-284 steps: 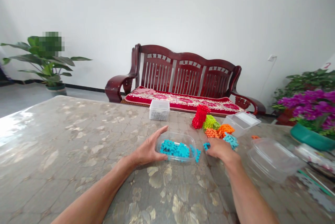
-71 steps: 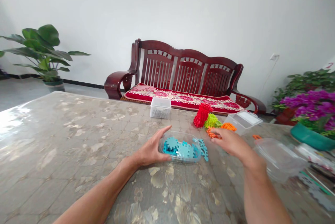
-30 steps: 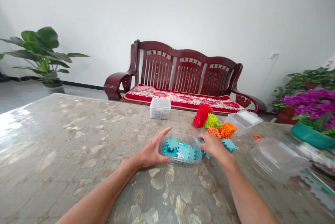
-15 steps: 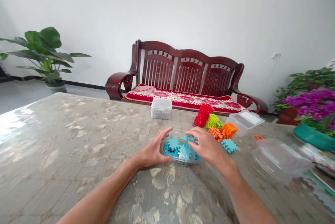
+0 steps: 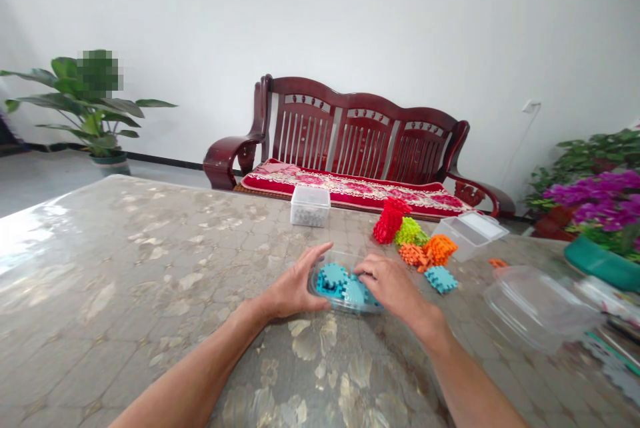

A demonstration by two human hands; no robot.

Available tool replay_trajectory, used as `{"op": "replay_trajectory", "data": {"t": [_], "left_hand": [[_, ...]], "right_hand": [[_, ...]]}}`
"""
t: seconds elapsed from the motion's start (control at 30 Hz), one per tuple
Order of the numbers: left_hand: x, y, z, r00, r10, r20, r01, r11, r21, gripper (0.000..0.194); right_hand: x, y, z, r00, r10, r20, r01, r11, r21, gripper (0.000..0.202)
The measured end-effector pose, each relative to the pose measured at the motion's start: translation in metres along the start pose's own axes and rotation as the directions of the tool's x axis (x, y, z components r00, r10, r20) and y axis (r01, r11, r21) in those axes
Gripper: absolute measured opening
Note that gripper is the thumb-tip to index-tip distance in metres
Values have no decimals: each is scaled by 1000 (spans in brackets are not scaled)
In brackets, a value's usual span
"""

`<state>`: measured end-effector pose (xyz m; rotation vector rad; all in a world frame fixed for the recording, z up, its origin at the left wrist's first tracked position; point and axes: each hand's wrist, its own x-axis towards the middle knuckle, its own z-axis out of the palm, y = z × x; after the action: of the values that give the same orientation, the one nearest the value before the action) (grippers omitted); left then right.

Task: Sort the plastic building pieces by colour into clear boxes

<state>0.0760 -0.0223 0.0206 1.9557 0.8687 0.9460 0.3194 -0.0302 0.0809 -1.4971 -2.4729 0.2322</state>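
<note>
A small clear plastic container (image 5: 345, 309) sits on the table in front of me, holding several light blue interlocking tiles (image 5: 333, 275) with notched edges. My left hand (image 5: 299, 283) is wrapped round its left end, thumb on the near side and fingers on the far side. Over the container's right part, my right hand (image 5: 395, 285) has its fingers bent down onto a blue tile; the fingertips are partly hidden. Another blue tile (image 5: 441, 279) lies on the table to the right, beside orange tiles (image 5: 440, 250), green tiles (image 5: 410, 231) and a red stack (image 5: 389, 223).
A lidded translucent box (image 5: 311, 207) stands at the table's far edge. An open clear box (image 5: 473, 235) is behind the orange tiles. Clear plastic tubs (image 5: 540, 305) and a teal flower pot (image 5: 603, 263) occupy the right side. A wooden bench (image 5: 340, 141) stands beyond the table (image 5: 150, 295).
My right hand has lowered into the container's right part, its fingers now more curled over the blue tiles. My left hand keeps its place on the container. The view has shifted slightly.
</note>
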Motion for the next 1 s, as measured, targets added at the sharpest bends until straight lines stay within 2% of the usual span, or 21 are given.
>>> {"op": "replay_trajectory", "data": {"t": [0.27, 0.37, 0.53, 0.77, 0.83, 1.0], "left_hand": [[1, 1, 1, 1000, 19, -3, -19, 1000, -1, 101], [1, 2, 0, 1000, 22, 2, -22, 1000, 2, 101], [1, -1, 0, 1000, 23, 2, -23, 1000, 6, 102], [1, 2, 0, 1000, 12, 9, -12, 1000, 18, 101], [1, 4, 0, 1000, 9, 9, -9, 1000, 18, 101], [0, 4, 0, 1000, 5, 0, -5, 1000, 24, 101]], "right_hand": [[-2, -8, -2, 993, -81, 85, 78, 996, 37, 38], [-1, -7, 1, 991, -90, 97, 86, 995, 43, 31], [2, -2, 2, 999, -35, 27, 34, 999, 26, 24], [-1, 6, -12, 981, 24, -193, -4, 994, 108, 28], [-1, 7, -12, 979, 11, -201, 18, 990, 143, 27], [1, 8, -7, 992, -39, -117, 54, 990, 133, 28]]}}
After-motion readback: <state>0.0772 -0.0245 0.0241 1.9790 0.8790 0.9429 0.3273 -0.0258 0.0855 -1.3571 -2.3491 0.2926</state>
